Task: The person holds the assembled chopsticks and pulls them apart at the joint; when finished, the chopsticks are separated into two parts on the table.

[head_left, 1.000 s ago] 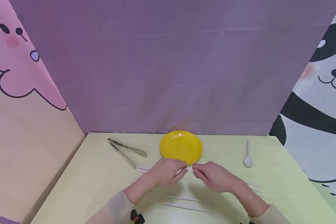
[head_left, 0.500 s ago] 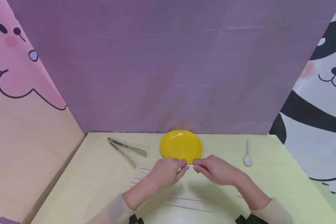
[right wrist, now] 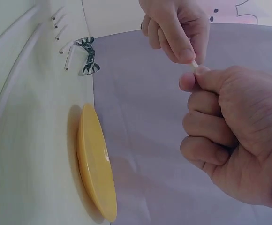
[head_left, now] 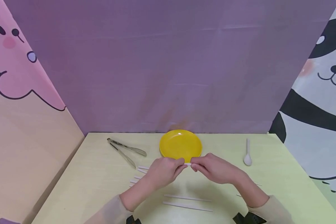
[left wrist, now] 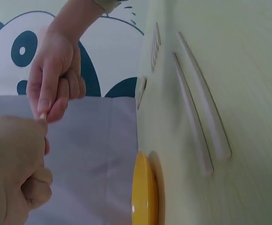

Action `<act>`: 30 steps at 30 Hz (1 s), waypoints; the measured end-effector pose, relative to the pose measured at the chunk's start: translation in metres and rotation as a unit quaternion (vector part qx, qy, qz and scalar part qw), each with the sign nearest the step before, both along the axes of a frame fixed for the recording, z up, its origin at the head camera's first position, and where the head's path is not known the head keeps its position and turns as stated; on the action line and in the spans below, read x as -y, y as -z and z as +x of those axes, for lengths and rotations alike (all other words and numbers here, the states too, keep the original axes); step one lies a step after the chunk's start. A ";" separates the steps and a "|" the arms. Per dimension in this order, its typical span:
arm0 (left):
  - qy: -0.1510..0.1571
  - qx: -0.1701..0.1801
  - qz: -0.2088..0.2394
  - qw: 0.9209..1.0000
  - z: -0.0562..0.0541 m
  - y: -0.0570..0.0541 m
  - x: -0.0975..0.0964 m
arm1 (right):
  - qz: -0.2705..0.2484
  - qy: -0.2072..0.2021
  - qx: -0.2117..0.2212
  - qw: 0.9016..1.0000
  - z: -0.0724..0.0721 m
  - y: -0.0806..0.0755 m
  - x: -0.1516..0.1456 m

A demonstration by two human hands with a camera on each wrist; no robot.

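Note:
Both hands are raised over the table just in front of the yellow plate (head_left: pixel 180 143). My left hand (head_left: pixel 163 171) pinches one end of a thin white stick (head_left: pixel 188 164) between thumb and forefinger. At its other end my right hand (head_left: pixel 216 169) pinches it the same way, with the remaining fingers curled in. Only a short pale piece of the stick (right wrist: pixel 195 65) shows between the fingertips; its ends are hidden in the hands. Below them, two white chopsticks (head_left: pixel 187 198) lie side by side on the table.
More white sticks (head_left: pixel 143 168) lie left of centre, partly behind the left forearm, and others (head_left: pixel 258 184) behind the right. Tongs (head_left: pixel 128 150) rest spread at the back left. A white spoon (head_left: pixel 247 160) lies at the back right. A purple cloth (head_left: pixel 168 68) hangs behind the table.
Both hands have risen slightly and moved a little toward the plate, keeping the stick between them. The gap between the fingertips is about the same. Objects on the table have not moved.

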State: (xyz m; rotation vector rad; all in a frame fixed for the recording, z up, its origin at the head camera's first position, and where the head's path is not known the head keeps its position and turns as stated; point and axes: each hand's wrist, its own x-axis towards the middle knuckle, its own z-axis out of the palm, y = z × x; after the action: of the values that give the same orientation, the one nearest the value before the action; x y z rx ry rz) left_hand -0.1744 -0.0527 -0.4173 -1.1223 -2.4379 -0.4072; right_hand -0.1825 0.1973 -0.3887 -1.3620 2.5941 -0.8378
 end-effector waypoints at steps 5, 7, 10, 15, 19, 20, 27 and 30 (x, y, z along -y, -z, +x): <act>0.006 -0.026 0.011 1.000 0.002 0.001 0.000 | 0.004 -0.007 0.019 1.000 -0.002 -0.004 -0.002; 0.033 -0.030 0.010 0.999 0.001 0.000 0.003 | 0.000 -0.023 0.043 0.999 -0.004 -0.005 -0.004; 0.061 -0.025 0.005 0.998 -0.001 -0.003 0.007 | -0.005 -0.042 0.064 0.997 -0.005 -0.005 -0.005; 0.025 -0.016 0.014 0.999 0.001 -0.008 0.008 | -0.003 -0.018 0.020 1.000 -0.002 -0.005 0.000; -0.036 -0.022 0.034 0.999 0.008 -0.011 0.003 | 0.003 0.017 -0.019 1.000 -0.001 -0.006 0.003; -0.042 -0.024 0.038 0.998 0.009 -0.011 0.002 | 0.003 0.018 -0.018 1.000 -0.002 -0.007 0.003; 0.008 -0.063 0.059 0.996 0.007 -0.007 0.004 | -0.002 -0.036 0.058 0.998 -0.004 -0.015 -0.003; 0.009 -0.056 0.073 0.996 0.006 -0.005 0.006 | 0.001 -0.037 0.041 0.998 -0.002 -0.016 0.000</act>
State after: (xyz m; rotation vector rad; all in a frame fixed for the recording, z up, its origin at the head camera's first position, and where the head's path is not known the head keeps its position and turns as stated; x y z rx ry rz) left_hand -0.1689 -0.0590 -0.4121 -1.0765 -2.2633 -0.5049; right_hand -0.1849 0.1972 -0.3729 -1.3828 2.4677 -0.8602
